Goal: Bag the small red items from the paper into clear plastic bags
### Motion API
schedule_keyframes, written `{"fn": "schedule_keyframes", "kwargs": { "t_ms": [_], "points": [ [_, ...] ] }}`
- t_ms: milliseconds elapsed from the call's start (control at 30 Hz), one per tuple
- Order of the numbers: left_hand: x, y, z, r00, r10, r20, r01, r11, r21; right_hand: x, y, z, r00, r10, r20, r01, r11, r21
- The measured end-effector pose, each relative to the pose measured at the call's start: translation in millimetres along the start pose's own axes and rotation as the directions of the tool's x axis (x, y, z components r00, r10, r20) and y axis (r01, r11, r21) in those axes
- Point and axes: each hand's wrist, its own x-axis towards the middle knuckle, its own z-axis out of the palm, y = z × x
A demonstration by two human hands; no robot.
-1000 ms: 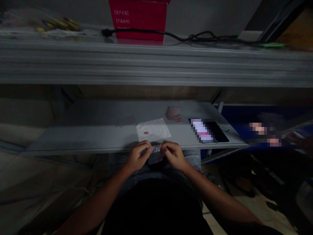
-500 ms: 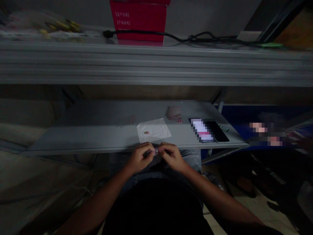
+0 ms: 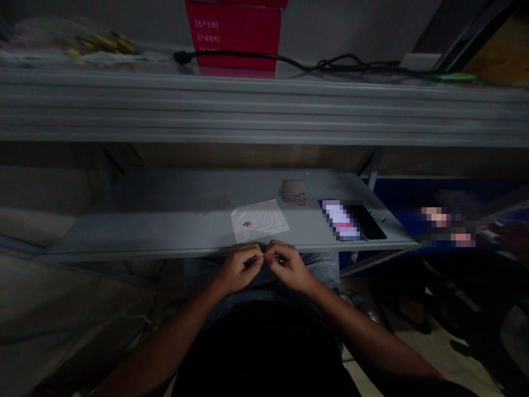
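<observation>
Just in front of the table edge, over my lap, my left hand (image 3: 243, 266) and my right hand (image 3: 287, 266) pinch a small clear plastic bag (image 3: 263, 255) between thumbs and fingers. Only a thin sliver of it shows, since the fingertips almost meet. Right beyond the hands lies a creased white sheet (image 3: 268, 218) with a tiny coloured piece (image 3: 247, 224) on it. Behind the sheet sits a stack of clear bags with red edges (image 3: 295, 190). To the left, another clear bag with red lines (image 3: 224, 201) lies flat and is hard to make out.
Two phones, one with a lit screen (image 3: 341, 220) and one dark (image 3: 370, 221), lie on the grey table (image 3: 165, 231) at the right, beside a small green-and-white item (image 3: 378, 216). A shelf (image 3: 248, 110) above carries a red box (image 3: 237, 33) and a black cable (image 3: 289, 59). Another person's hands are blurred at far right.
My fingertips have drawn closer together, and less of the plastic bag shows between them. Things on the table stay where they were.
</observation>
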Motion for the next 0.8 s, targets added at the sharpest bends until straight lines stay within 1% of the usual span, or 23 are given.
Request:
{"fn": "schedule_keyframes", "kwargs": {
  "t_ms": [300,500,700,800],
  "points": [
    [-1.0,-0.9,-1.2,1.000,-0.016,-0.013,0.016,1.000,0.016,-0.5,2.7,0.0,1.000,0.015,0.013,-0.015,1.000,-0.003],
    [0.0,-1.9,-3.2,0.999,-0.027,-0.025,0.027,0.999,0.026,0.7,3.1,-1.5,0.999,0.014,-0.031,-0.013,1.000,0.011],
    [0.5,-5.2,-0.1,0.998,-0.014,-0.063,0.015,1.000,0.017,-0.5,2.8,0.1,1.000,0.000,-0.022,0.000,1.000,0.001],
    [-0.4,-7.2,1.1,0.998,-0.010,-0.062,0.011,1.000,0.012,-0.8,2.7,1.2,1.000,-0.014,-0.028,0.013,1.000,-0.014]
  ]
}}
